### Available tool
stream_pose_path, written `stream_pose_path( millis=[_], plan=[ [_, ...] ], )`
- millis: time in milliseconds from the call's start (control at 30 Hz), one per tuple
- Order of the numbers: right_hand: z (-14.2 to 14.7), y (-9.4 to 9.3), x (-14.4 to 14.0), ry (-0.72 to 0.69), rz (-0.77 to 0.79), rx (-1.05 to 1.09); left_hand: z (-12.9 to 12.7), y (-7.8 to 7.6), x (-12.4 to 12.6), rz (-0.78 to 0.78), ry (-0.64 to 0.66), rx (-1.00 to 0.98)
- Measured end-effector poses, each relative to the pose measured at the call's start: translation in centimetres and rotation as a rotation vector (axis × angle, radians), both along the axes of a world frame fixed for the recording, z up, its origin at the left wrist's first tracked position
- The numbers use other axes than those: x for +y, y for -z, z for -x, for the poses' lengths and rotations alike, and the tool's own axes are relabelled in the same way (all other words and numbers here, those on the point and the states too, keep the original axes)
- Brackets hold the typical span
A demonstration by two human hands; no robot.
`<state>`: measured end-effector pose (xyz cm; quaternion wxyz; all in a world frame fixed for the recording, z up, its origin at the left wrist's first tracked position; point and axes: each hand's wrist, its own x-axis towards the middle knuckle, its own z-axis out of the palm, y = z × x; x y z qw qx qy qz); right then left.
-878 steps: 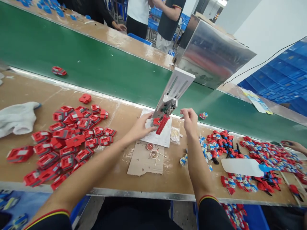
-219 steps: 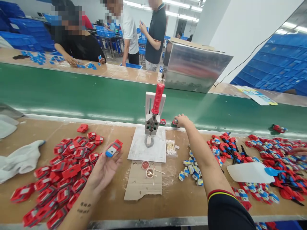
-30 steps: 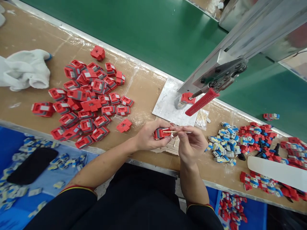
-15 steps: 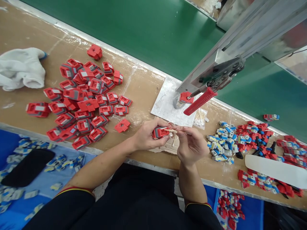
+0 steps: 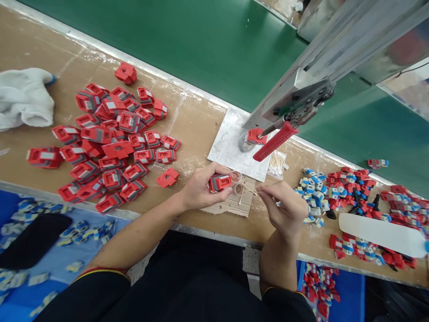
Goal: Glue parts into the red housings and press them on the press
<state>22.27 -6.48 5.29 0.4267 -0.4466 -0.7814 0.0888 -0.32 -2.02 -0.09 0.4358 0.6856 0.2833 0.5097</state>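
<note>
My left hand [image 5: 204,188] is closed around a red and grey plastic toy vehicle part [image 5: 220,183], its recessed side facing up. Clear round cups [image 5: 236,177] stand just right of that part, on a torn piece of cardboard [image 5: 217,206]. My right hand [image 5: 283,203] pinches the end of a thin cotton swab [image 5: 250,189], whose other end points left over the cardboard near the cups. Another cotton swab [image 5: 240,199] lies on the cardboard below the cups.
A heap of red parts [image 5: 117,149] lies left, near a white glove [image 5: 25,98]. A toggle clamp with a red handle [image 5: 275,141] stands over a metal plate [image 5: 223,152], beside bagged swabs [image 5: 277,163]. Blue-white and red pieces [image 5: 313,188] and a white bottle [image 5: 378,233] lie right.
My right hand has moved right, drawing the cotton swab away from the red part. My left hand keeps its hold on the part, and the view has shifted slightly.
</note>
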Motion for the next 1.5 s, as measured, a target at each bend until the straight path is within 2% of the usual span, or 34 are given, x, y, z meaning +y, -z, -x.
stream_pose_path(
  millis=[100, 200, 267, 433, 500, 567, 733, 1033, 1367, 1500],
  plan=[
    [-1.1, 1.2, 0.0, -0.081, 0.117, -0.266, 0.0, -0.1, 0.1, 0.017, 0.011, -0.028],
    [-1.1, 1.8, 0.1, -0.119, 0.12, -0.32, 0.0, -0.1, 0.3, -0.017, -0.008, -0.014],
    [-0.8, 1.3, 0.0, -0.103, 0.097, -0.195, -0.1, 0.0, 0.4, -0.058, -0.024, 0.006],
    [1.5, -0.4, -0.1, 0.041, -0.006, 0.358, -0.2, -0.2, 0.6, -0.14, -0.017, 0.03],
    [2.7, -0.4, 0.1, 0.042, -0.004, 0.464, -0.3, -0.2, 0.5, -0.157, -0.019, 0.024],
    [3.6, -0.1, 0.3, 0.026, 0.031, 0.482, -0.3, -0.3, 0.5, -0.168, -0.022, 0.013],
    [4.3, 0.6, 0.4, 0.0, 0.084, 0.448, -0.3, -0.2, 0.4, -0.181, -0.028, 0.004],
    [4.5, 0.5, 0.5, -0.007, 0.074, 0.373, -0.3, 0.0, 0.4, -0.176, -0.01, -0.016],
    [3.3, -0.9, 0.5, 0.045, -0.051, 0.121, -0.4, 0.0, 0.3, -0.19, -0.026, -0.007],
    [2.6, -1.1, 0.2, 0.016, -0.096, 0.062, -0.3, -0.3, 0.3, -0.179, -0.021, 0.017]
  ],
)
